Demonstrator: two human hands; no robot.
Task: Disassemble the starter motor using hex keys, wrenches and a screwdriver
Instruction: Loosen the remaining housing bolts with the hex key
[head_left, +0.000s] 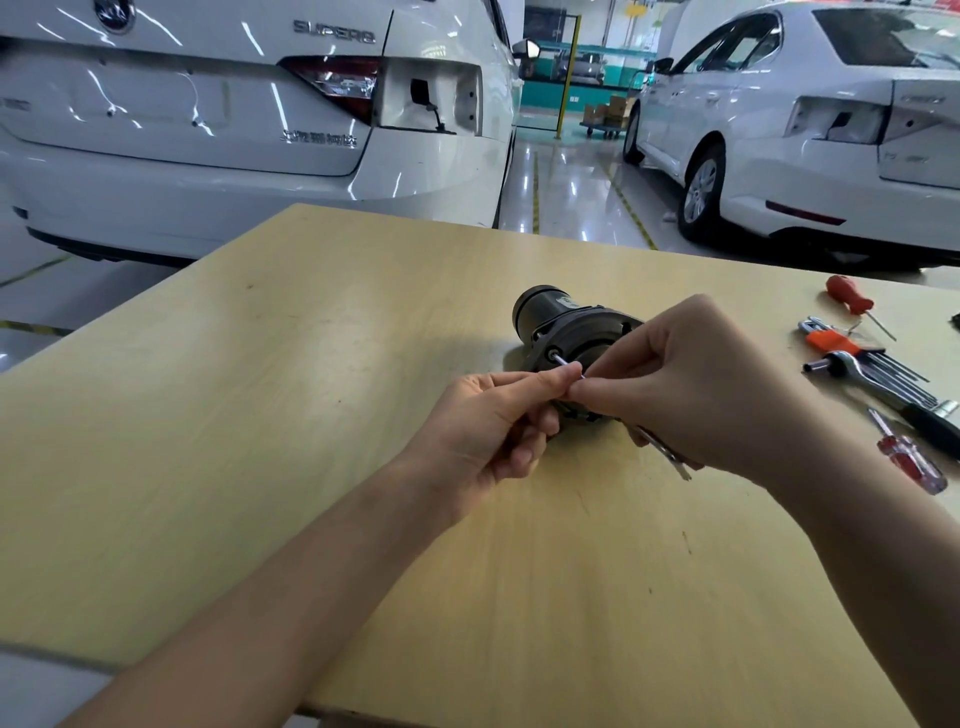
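The left hand (488, 421) is pinching a thin hex key (566, 365) seated in the starter motor (566, 322) at mid-table; the right hand (691, 384) is pinching it too. It is probably risking slipping out, rounding the bolt socket.

The left white car (208, 130) carries chrome lettering reading "SUPERB" on the upper right of its boot lid. Lower on the same lid sits a chrome line of Chinese characters, too blurred to read. Nothing else is legible.
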